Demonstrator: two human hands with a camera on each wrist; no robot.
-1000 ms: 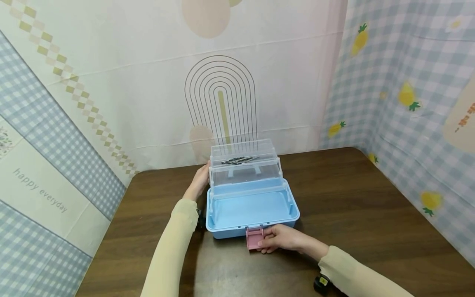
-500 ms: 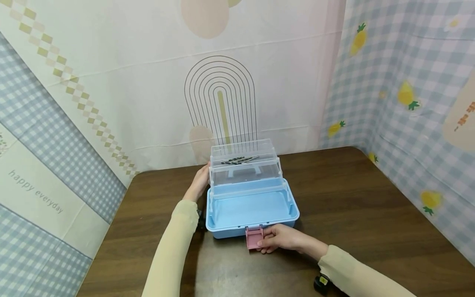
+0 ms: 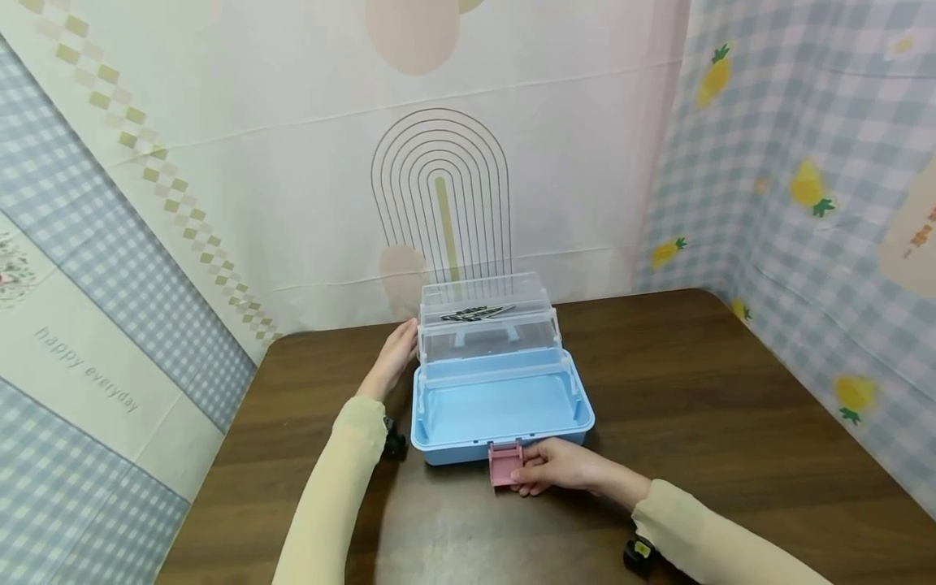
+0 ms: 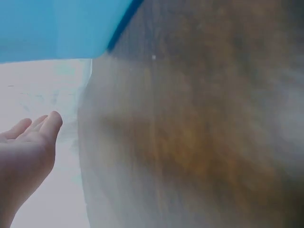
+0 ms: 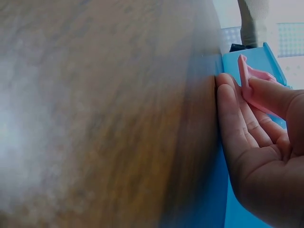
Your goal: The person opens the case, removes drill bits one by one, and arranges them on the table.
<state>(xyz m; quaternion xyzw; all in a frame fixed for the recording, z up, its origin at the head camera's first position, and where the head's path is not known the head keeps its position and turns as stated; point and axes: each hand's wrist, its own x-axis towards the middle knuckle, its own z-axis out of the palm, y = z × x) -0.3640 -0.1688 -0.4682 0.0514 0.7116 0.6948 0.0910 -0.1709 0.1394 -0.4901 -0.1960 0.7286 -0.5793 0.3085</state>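
A light blue storage box (image 3: 504, 406) with an open clear lid (image 3: 486, 286) stands on the table. Raised clear trays sit over its back part, and several slim dark and silver rods (image 3: 475, 314) lie together there. My right hand (image 3: 566, 466) pinches the pink latch (image 3: 504, 468) hanging at the box's front, thumb on one face and fingers behind. My left hand (image 3: 395, 353) is at the left rear of the box, fingertips by the edge of the clear part. In the left wrist view its fingers look fairly straight; whether they touch the box is unclear.
The brown wooden table (image 3: 680, 390) extends to both sides and in front of the box. A patterned cloth (image 3: 570, 162) hangs behind it, and checked cloth (image 3: 775, 268) borders the right side.
Both hands and the box hold the same places. The whole head view has shifted slightly to the right.
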